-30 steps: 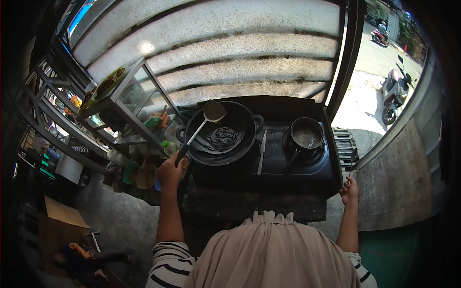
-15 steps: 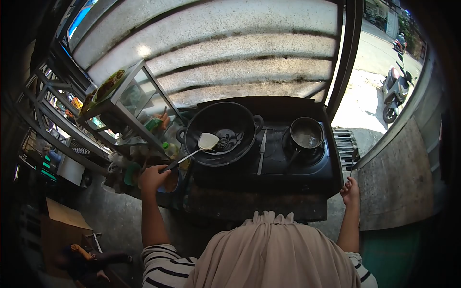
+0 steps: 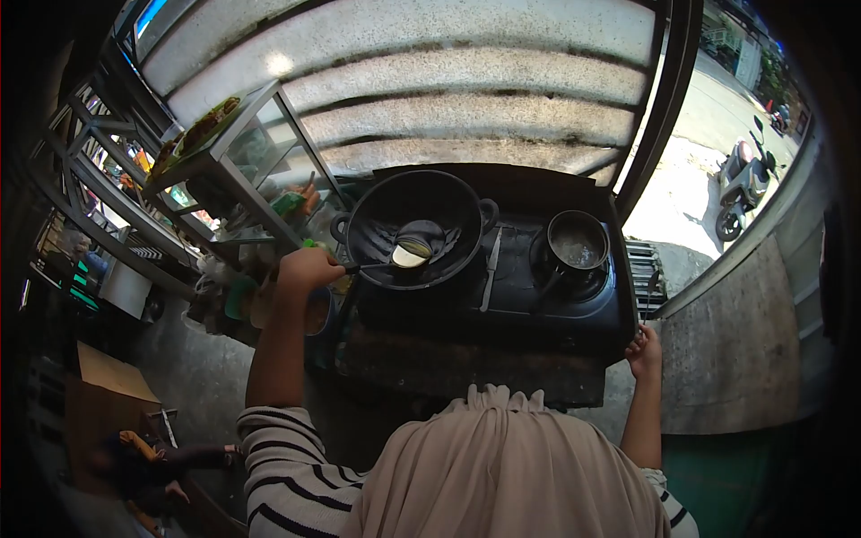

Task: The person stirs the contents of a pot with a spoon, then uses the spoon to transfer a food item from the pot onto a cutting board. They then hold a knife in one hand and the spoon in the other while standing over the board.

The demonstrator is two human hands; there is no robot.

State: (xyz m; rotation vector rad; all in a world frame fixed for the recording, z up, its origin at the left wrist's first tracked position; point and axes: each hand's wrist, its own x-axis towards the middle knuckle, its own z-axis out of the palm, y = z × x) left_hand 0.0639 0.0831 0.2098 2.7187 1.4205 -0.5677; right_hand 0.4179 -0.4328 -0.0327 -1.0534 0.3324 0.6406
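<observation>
My left hand (image 3: 309, 267) is closed round the dark handle of a spatula (image 3: 411, 256). The spatula's pale blade dips into a black wok (image 3: 368, 199), which has dark, shiny oil in its bottom. My right hand (image 3: 644, 351) is at the stove's right front corner, fingers closed on a thin dark stick-like thing (image 3: 646, 310) pointing upward; its kind is not clear. A small pot (image 3: 578, 240) with liquid in it sits on the right burner of the black stove (image 3: 430, 321). Between wok and pot lies a knife (image 3: 491, 269).
A glass display case (image 3: 269, 143) stands left of the wok, with a food platter (image 3: 202, 134) on top. Bottles and bags crowd below it. A wooden board (image 3: 731, 345) leans at the right. Another person (image 3: 152, 457) sits at lower left. A scooter (image 3: 744, 188) is parked outside.
My left hand has moved up and forward, and the spatula blade has gone lower into the wok, turning its face. My right hand has shifted slightly inward toward the stove corner.
</observation>
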